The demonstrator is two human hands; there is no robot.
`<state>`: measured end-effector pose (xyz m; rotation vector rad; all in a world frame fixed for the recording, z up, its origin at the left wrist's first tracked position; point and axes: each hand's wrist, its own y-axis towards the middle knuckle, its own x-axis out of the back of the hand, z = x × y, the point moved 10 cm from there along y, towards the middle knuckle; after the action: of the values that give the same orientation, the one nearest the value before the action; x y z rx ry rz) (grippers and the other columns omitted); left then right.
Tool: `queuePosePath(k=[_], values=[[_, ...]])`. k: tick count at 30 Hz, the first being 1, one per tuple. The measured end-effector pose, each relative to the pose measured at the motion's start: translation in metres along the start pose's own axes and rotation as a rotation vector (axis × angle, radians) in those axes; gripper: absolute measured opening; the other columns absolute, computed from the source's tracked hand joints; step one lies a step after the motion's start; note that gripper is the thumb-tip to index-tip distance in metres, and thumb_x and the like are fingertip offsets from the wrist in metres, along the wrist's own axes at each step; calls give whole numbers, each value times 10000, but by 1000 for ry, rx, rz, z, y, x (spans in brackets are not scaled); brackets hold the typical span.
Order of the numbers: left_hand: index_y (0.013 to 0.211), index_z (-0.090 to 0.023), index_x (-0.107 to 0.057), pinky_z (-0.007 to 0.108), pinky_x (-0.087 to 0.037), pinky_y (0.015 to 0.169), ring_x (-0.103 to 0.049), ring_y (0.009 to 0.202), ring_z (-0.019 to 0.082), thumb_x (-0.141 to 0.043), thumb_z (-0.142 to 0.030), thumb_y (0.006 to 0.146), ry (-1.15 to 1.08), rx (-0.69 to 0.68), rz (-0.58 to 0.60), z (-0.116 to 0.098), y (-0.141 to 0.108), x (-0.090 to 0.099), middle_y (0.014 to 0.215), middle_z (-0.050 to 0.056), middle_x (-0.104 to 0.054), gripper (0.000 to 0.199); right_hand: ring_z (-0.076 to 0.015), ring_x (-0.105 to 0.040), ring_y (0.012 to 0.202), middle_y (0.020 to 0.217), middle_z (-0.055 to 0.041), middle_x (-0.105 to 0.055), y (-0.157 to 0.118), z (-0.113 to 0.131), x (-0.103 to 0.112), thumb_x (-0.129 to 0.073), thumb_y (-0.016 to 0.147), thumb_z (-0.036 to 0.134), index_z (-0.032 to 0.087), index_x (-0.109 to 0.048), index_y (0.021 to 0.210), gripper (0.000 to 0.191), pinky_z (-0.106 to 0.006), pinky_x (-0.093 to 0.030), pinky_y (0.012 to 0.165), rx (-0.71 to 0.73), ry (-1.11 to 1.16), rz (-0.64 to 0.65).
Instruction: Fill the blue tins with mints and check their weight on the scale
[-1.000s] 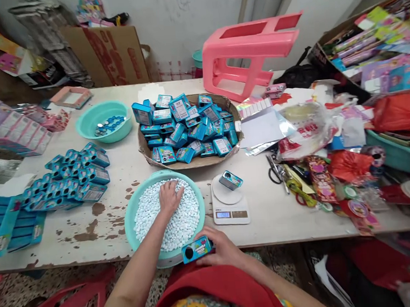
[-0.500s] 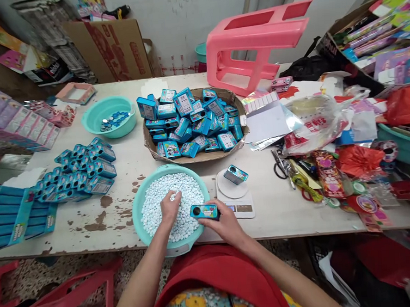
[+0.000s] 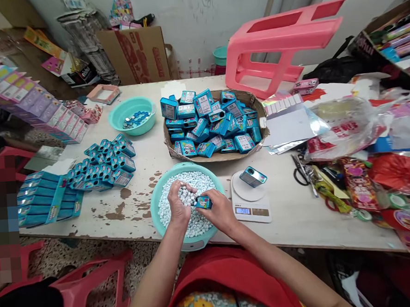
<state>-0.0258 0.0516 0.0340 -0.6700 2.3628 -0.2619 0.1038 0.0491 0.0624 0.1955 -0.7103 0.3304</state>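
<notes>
A turquoise basin (image 3: 156,207) full of small white round candies (image 3: 199,225) stands at the table's front edge. Over it, my left hand (image 3: 179,203) is cupped around a heap of these candies. My right hand (image 3: 220,210) grips a small blue tin (image 3: 204,202), tilted so that its end meets the candies in my left palm. The tin's opening is hidden by the candies and fingers. To the right, another blue tin (image 3: 253,176) with a dark round hole rests on a white kitchen scale (image 3: 251,206) whose display is lit.
Behind the basin, a cardboard tray (image 3: 215,160) holds many blue tins. Rows of tins (image 3: 104,164) and blue display boxes (image 3: 48,198) lie left, near a basin of blue lids (image 3: 134,130). A pink stool (image 3: 271,43) lies on the table; scissors (image 3: 299,171) and packaging lie right.
My left hand has come up out of the candies with a handful and turned toward the tin. The right hand has tilted the tin against it. The view has shifted left.
</notes>
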Motion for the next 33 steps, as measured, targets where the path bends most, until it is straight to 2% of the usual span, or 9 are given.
queuePosePath(k=[4, 11, 18, 29, 33], values=[[601, -171, -459, 269, -464, 601, -544, 517, 118, -596, -425, 738, 42, 26, -21, 2, 2, -2, 560, -26, -492, 319, -233, -566, 886, 881, -33, -619, 1, 0, 2, -668, 670, 193, 221, -584, 916, 262, -330, -423, 764, 0, -21, -9], [639, -175, -462, 231, -415, 493, -505, 468, 101, -651, -379, 704, 133, -27, -66, 3, 9, -8, 555, -44, -477, 285, -214, -576, 847, 881, -21, -617, 6, -12, 7, -676, 662, 211, 228, -585, 905, 260, -309, -431, 728, -58, 27, -63], [677, -174, -486, 230, -420, 489, -502, 479, 100, -688, -340, 683, 99, -48, -95, -1, 13, -11, 556, -49, -483, 262, -217, -585, 872, 900, -25, -626, 11, -9, 15, -698, 667, 231, 220, -592, 925, 279, -312, -438, 740, -42, 56, -60], [605, -163, -474, 240, -443, 542, -508, 472, 103, -649, -413, 743, 116, -46, -79, -3, 11, -14, 487, -37, -465, 335, -208, -583, 856, 873, -12, -619, 17, -6, 12, -704, 657, 198, 228, -590, 897, 267, -307, -444, 742, -27, 97, -41], [646, -160, -503, 218, -425, 511, -481, 460, 85, -664, -406, 731, 124, -80, -107, -9, 9, -14, 524, -40, -483, 306, -205, -579, 849, 870, -12, -612, 17, -4, 15, -709, 654, 202, 222, -588, 900, 275, -301, -441, 732, -32, 109, -65]])
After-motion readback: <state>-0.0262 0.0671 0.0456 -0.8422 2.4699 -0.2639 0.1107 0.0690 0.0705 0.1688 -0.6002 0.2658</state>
